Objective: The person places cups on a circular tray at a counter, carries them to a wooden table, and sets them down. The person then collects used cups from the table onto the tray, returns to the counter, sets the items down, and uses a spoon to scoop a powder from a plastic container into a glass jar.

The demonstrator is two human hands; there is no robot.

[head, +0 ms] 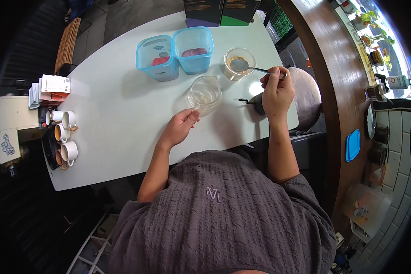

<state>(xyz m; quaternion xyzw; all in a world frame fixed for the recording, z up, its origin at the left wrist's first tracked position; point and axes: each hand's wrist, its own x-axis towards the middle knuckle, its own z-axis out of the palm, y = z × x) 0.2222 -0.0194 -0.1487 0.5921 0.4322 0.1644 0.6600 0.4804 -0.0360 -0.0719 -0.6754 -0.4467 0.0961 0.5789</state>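
Observation:
My right hand (278, 90) grips the handle of a metal spoon (239, 65), whose bowl is over the mouth of a clear round container (233, 74) with yellowish-brown granules in it. My left hand (182, 127) holds the handle of a clear glass pitcher (205, 94) that stands on the white table (106, 137). A little material shows at the pitcher's bottom. Beyond it, two blue translucent plastic containers (162, 72) stand side by side, one with red contents, the other with purplish contents. Partly behind my right forearm is a dark vessel (258, 103) with a thin black spout.
Several cups (69, 150) stand on a black tray at the table's left end, near stacked packets (55, 84). Two dark boxes (203, 12) stand at the far edge. A wooden counter (332, 85) runs along the right, with a blue lid (353, 145) on it.

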